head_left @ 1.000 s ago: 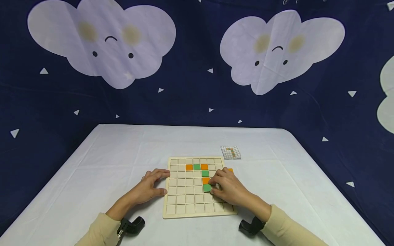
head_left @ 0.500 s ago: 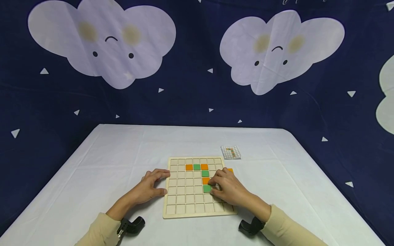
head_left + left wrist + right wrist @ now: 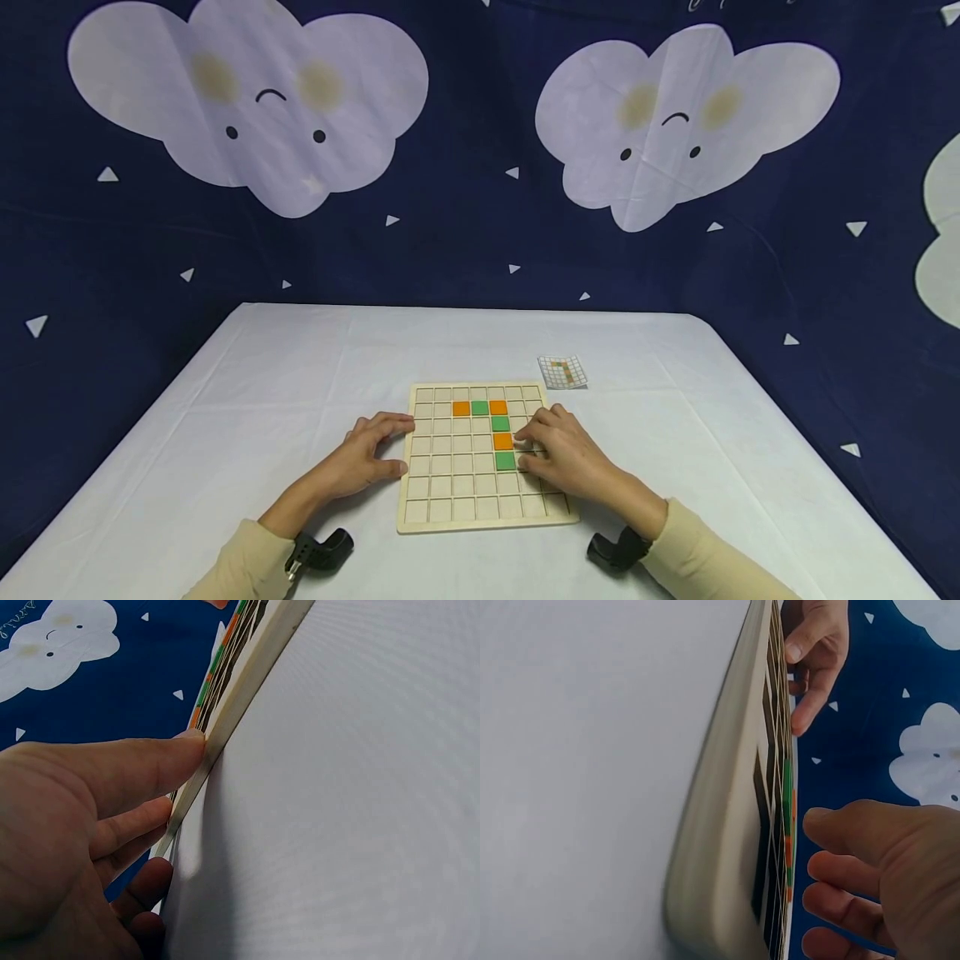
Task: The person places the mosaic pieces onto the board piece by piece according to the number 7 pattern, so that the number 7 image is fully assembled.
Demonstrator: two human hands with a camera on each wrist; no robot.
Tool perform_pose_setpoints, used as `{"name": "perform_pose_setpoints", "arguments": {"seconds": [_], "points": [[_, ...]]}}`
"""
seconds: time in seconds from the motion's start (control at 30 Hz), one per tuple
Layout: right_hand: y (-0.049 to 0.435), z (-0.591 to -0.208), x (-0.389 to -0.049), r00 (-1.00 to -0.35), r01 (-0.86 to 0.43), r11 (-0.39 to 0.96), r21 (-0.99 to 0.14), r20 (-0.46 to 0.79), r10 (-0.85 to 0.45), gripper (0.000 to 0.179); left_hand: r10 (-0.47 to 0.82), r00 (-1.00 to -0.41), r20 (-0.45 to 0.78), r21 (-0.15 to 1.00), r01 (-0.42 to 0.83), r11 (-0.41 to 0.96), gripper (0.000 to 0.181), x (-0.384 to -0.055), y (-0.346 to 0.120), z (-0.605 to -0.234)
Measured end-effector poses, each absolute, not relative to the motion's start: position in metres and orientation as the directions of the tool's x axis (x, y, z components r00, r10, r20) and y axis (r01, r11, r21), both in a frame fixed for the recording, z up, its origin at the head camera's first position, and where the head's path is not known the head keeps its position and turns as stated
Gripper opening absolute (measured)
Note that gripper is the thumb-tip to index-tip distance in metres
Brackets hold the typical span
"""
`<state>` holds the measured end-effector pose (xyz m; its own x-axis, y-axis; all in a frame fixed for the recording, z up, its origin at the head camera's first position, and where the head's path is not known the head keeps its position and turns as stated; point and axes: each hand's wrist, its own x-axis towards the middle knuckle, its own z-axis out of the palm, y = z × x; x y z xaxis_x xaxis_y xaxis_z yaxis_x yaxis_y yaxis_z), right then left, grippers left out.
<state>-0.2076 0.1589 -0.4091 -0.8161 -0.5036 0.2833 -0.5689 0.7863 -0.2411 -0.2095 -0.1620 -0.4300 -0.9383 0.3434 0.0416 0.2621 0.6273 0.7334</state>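
A wooden grid board lies flat, with orange and green square tiles in its cells. Three tiles form a row near the top, and the column under its right end finishes with an orange tile and a green tile. My left hand touches the board's left edge, thumb and fingers spread; the left wrist view has the thumb against the board's rim. Just right of the lowest green tile, my right hand hovers over the board. Nothing shows between its parted thumb and fingers in the right wrist view.
A small pattern card printed with a coloured grid lies behind the board's top right corner. White cloth covers the table. A dark blue backdrop with clouds hangs behind it.
My right hand has let go of the lowest green tile and shifted slightly right. That tile, slightly tilted earlier, now lies flat in its cell. An orange piece beyond the right hand is now hidden.
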Motion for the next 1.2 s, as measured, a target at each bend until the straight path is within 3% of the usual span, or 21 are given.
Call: {"name": "perform_pose_setpoints", "arguments": {"seconds": [0.77,1.2], "points": [[0.184,-0.412,-0.226,-0.865,-0.479,0.821,-0.31,0.325,-0.382,0.028,0.348,-0.937,0.041,0.735,0.264,0.625,0.056,-0.209,-0.163,-0.43],[0.196,-0.413,-0.236,-0.896,-0.426,0.84,-0.335,0.283,-0.341,0.032,0.347,-0.937,0.043,0.731,0.267,0.628,0.055,-0.21,-0.163,-0.431]]}}
